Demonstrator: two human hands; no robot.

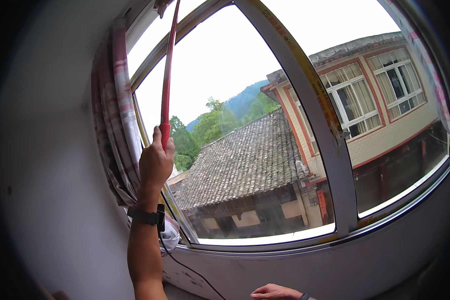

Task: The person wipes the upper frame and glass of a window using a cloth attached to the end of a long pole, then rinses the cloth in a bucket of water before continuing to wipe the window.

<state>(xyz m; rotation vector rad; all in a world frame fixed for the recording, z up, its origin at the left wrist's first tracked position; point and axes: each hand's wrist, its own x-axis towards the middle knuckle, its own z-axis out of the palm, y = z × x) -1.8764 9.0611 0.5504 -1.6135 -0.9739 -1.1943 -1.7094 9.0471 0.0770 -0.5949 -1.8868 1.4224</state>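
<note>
My left hand (pixel 156 159) is raised and closed round the lower grip of a long red pole (pixel 169 75). The pole stands nearly upright in front of the sliding window's left pane. At its upper end, by the top of the window frame, hangs a reddish-brown piece (pixel 162 7), cut off by the picture's edge, so I cannot tell its kind. A dark band with a small black device (pixel 160 217) sits on my left wrist. Low at the bottom edge, my right hand (pixel 276 291) is partly in view, its fingers stretched out with nothing seen in them.
A pink and white curtain (pixel 120 115) is gathered at the window's left side. The metal window frame (pixel 297 90) bears yellow tape strips. A black cable (pixel 190 268) runs down from my left wrist. Outside are a tiled roof (pixel 245 157) and a building (pixel 370 95).
</note>
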